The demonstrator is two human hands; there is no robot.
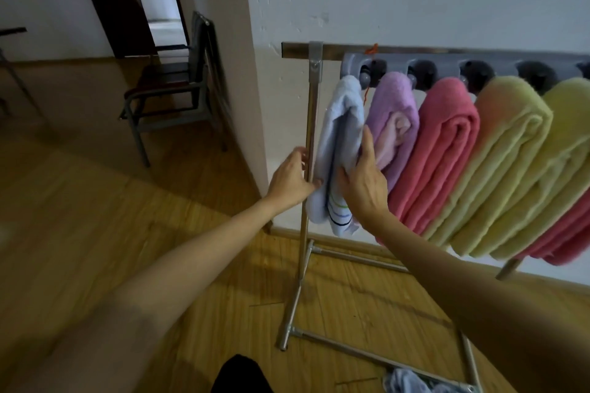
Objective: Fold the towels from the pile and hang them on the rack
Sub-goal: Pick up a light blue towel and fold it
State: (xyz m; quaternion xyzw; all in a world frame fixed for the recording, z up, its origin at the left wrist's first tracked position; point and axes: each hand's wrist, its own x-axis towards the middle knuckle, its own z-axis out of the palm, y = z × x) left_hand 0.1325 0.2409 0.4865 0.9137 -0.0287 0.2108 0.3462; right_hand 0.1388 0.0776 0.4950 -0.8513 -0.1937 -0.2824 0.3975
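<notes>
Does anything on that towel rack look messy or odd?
Mostly tidy. One oddity: a short orange string is tied on the top bar of the rack and dangles beside the light blue towel, serving no visible purpose. A bluish cloth also lies crumpled on the floor by the rack's base.

Head camera looks forward and down, close to the rack (pixel 306 143).

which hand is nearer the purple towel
Right. The right hand lies on the blue towel with its thumb up beside the purple towel. The left hand is on the blue towel's far side, at the rack post.
</notes>
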